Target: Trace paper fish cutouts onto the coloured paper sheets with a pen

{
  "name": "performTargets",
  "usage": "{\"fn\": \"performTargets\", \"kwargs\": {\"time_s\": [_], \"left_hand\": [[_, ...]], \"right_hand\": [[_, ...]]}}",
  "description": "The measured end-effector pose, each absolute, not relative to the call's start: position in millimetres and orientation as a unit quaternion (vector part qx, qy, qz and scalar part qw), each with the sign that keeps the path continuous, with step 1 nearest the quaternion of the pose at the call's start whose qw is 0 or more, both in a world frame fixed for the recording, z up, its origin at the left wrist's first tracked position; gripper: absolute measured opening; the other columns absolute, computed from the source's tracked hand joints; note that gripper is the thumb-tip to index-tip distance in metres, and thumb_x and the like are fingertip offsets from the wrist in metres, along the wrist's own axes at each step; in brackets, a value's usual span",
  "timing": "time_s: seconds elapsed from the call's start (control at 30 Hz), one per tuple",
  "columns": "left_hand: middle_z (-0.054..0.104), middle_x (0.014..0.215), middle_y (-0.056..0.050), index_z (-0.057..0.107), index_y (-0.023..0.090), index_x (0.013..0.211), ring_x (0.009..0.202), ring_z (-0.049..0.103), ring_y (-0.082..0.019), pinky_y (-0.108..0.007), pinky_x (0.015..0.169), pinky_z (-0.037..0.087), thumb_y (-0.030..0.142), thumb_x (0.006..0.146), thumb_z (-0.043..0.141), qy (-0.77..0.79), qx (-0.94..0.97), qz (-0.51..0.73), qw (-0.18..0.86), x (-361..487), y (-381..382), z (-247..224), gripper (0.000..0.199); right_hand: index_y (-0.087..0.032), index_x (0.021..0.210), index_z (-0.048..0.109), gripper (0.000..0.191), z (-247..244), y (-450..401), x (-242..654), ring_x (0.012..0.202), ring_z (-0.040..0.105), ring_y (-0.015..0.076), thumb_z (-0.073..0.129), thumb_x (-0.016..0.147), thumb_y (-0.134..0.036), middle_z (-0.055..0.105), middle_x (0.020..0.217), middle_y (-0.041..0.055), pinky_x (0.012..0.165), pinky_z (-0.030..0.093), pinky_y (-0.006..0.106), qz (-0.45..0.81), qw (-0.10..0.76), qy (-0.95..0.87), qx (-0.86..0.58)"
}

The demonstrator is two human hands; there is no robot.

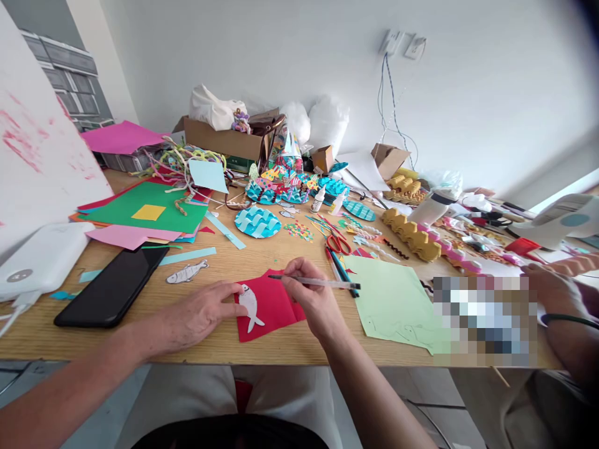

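My left hand point(199, 312) lies on the table with thumb and index finger stretched apart, their tips at the edge of a white paper fish cutout point(250, 305). Beneath the fish is a piece of red paper point(278, 315). My right hand point(311, 299) grips a clear-barrelled pen point(322, 282), its dark tip pointing left just above the red paper. A second fish cutout point(187, 272), with drawn markings, lies beyond my left hand. To the right is a light green sheet point(393, 302) with pencil outlines.
Left are a black phone point(115, 287), a white power bank point(40, 259) and coloured sheets point(145, 206). Ahead lie red-handled scissors point(337, 243), pens point(340, 265), glue bottles point(318, 199) and a blue woven paper oval point(257, 222). Another person's hand point(552, 290) is at the right.
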State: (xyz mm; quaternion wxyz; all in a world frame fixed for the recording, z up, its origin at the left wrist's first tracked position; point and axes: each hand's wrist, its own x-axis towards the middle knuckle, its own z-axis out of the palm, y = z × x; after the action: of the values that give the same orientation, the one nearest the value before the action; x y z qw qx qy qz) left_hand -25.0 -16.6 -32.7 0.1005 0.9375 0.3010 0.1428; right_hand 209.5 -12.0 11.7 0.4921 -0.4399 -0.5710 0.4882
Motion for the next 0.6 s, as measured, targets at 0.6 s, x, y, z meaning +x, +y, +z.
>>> {"fn": "performTargets", "kwargs": {"time_s": [0.6], "left_hand": [[0.033, 0.142, -0.004, 0.050, 0.041, 0.124, 0.126, 0.038, -0.029, -0.046, 0.098, 0.039, 0.018, 0.093, 0.040, 0.317, 0.937, 0.144, 0.038, -22.1, -29.9, -49.8, 0.040]], "right_hand": [[-0.019, 0.066, 0.048, 0.006, -20.9, -28.8, 201.9, 0.053, 0.041, 0.0093, 0.045, 0.068, -0.014, 0.048, 0.058, -0.0043, 0.048, 0.031, 0.020, 0.440, 0.359, -0.673, -0.473]]}}
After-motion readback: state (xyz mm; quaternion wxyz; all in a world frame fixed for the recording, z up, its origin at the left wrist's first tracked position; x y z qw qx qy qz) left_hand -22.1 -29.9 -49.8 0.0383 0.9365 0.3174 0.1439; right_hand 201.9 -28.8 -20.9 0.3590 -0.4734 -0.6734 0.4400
